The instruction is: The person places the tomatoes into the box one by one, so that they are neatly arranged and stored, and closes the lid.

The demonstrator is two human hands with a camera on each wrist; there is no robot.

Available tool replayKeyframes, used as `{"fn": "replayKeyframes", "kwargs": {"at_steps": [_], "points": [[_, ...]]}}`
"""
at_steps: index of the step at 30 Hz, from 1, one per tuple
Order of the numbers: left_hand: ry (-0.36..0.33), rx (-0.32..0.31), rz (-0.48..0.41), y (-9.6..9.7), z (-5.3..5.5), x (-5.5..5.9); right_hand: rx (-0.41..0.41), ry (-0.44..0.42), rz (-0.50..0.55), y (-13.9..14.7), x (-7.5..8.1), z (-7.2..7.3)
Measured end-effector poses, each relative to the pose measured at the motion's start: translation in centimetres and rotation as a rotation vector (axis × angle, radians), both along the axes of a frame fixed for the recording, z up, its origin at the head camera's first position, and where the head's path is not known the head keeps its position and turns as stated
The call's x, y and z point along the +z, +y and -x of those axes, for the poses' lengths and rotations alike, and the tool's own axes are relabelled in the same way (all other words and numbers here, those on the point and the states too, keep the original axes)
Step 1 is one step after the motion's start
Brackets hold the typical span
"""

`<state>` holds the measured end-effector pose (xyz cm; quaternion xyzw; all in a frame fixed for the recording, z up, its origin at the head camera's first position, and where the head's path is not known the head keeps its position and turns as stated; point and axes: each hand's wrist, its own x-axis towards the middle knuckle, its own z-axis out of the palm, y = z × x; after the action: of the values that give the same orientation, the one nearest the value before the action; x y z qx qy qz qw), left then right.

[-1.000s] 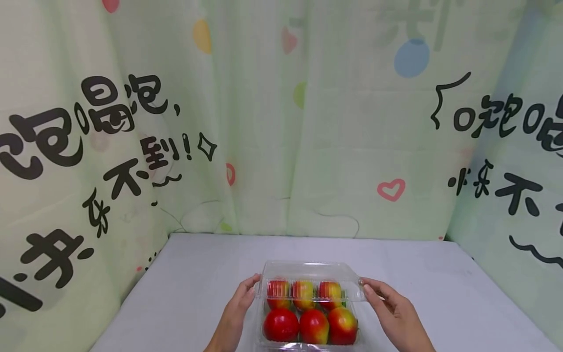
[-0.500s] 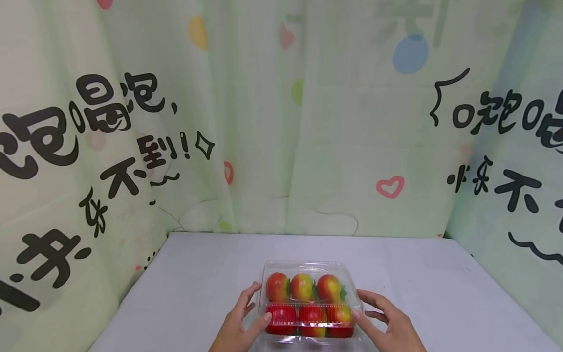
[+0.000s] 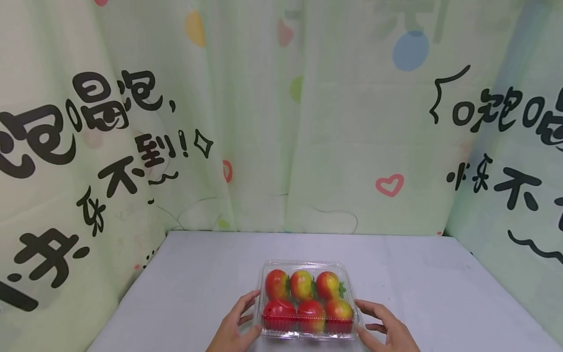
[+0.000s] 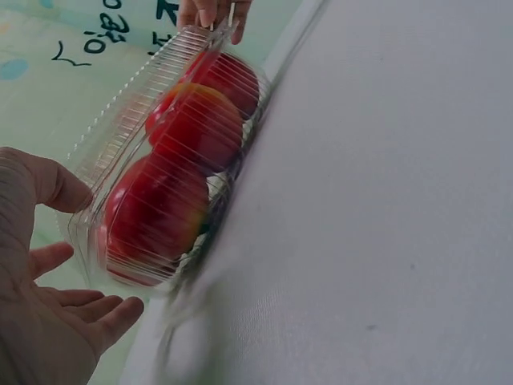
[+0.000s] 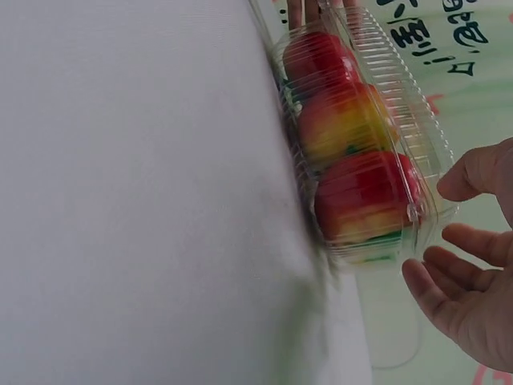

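Note:
A clear plastic clamshell box (image 3: 303,264) stands on the white table with its lid down over several red-and-yellow fruits (image 3: 301,285). Whether the lid is latched cannot be told. My left hand (image 3: 237,325) is at the box's left side, fingers spread loosely, with the thumb at the front left corner. In the left wrist view that thumb (image 4: 64,188) touches the rim, while the lower fingers stay off the box. On the other side, my right hand (image 3: 387,327) mirrors this, its fingers loosely bent and its thumb (image 5: 473,172) by the front right corner.
The white table (image 3: 206,274) runs back to a pale green curtain (image 3: 343,146) printed with dark lettering and coloured shapes. More curtain (image 3: 48,195) hangs along the left side, and the right side is curtained too.
The raised lid has come down towards me over the fruits. Both hands have shifted from the lid's edges to the sides and front corners of the box.

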<state>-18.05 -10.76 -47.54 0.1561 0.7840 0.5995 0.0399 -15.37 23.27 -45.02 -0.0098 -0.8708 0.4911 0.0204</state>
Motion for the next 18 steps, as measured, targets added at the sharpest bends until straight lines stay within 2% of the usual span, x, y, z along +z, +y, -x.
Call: {"fn": "replayKeyframes", "kwargs": {"at_steps": [3,10,14,18], "points": [[-0.065,0.029,-0.03,0.1,0.0,0.0,-0.032,-0.006,-0.005,0.0,-0.7,0.1],[-0.209,0.094,-0.062,-0.1,0.4,-0.1,-0.104,-0.135,0.052,0.1,-1.7,0.8],[-0.277,0.084,-0.064,-0.4,0.2,-0.1,-0.131,-0.217,0.052,0.1,-1.9,0.9],[-0.324,0.051,-0.051,-0.6,0.0,0.0,-0.096,-0.285,0.047,0.1,-2.2,0.7]]}}
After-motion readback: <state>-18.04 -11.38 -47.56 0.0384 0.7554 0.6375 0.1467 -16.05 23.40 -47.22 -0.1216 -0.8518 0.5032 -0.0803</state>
